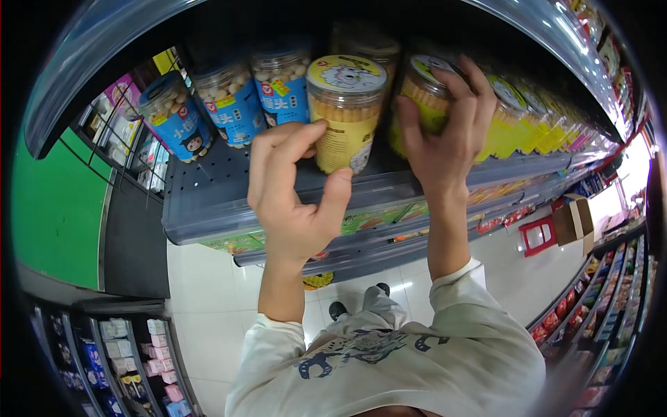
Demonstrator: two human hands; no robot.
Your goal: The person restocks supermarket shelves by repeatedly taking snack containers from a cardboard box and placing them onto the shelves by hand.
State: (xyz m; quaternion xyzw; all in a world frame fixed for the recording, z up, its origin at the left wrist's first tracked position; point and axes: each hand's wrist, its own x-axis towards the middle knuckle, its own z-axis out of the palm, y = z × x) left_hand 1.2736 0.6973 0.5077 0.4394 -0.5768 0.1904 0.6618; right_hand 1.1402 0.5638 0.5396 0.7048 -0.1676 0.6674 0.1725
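"Steadying: how is it done?"
"The yellow jar (345, 142) is best held level, pinched in the left hand (297, 205)."
"The right hand (448, 142)?"
"Spread, the lime jar (426, 105) beneath its fingers."

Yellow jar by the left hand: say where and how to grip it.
The yellow jar is probably best gripped round its cylindrical body, below the lid, coming from the front: it is lid up at the front of the shelf, another jar behind.
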